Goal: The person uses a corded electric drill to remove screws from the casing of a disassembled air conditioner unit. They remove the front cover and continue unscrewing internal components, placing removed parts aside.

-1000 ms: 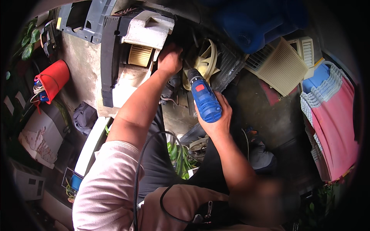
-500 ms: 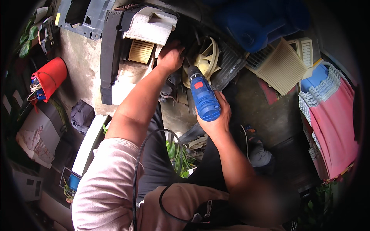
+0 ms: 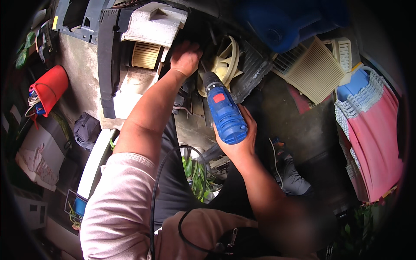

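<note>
Right hand (image 3: 241, 146) wraps round blue drill (image 3: 226, 117), near cream fan (image 3: 222, 70); drill probably hefty, rigid, best gripped from beneath. Left hand (image 3: 186, 58), half-curled, sits beside white block (image 3: 151, 27); any hold unclear.

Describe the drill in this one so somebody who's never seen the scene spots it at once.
From the dark trousers at the lower middle, go up to the person's right hand. The drill sits in its grip, pointing up the picture. Unlike the cream fan beside its dark tip, it is bright blue with a red patch.
</note>
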